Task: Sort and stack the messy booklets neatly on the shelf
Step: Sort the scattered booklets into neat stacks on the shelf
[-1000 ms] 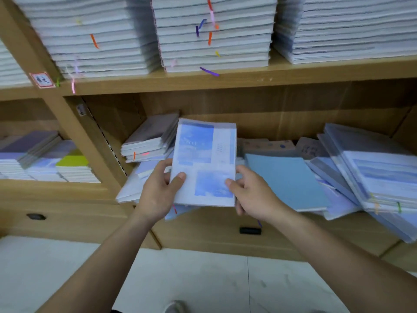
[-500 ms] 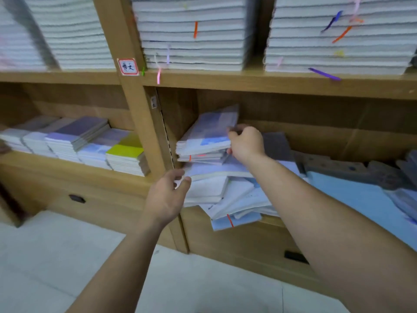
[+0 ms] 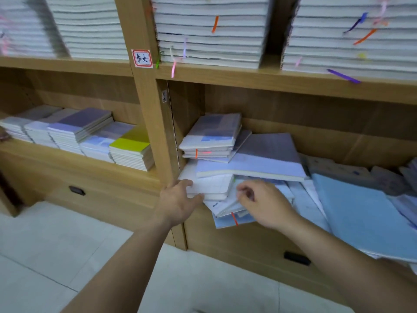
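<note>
Two hands: left hand [image 3: 177, 202] around white booklet [image 3: 209, 188], right hand [image 3: 264, 203] on loose booklets [image 3: 225, 210], grip unclear.

Open gap above the small stack [image 3: 213, 132]; shelf divider [image 3: 153, 123] blocks left.

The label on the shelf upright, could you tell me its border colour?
Red, around a white label, best seen in the head view.

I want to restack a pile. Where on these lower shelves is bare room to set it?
Only a bare wood strip fronting the neat stacks left of the divider. Right of it, messy booklets cover everything, overhanging the edge.
</note>
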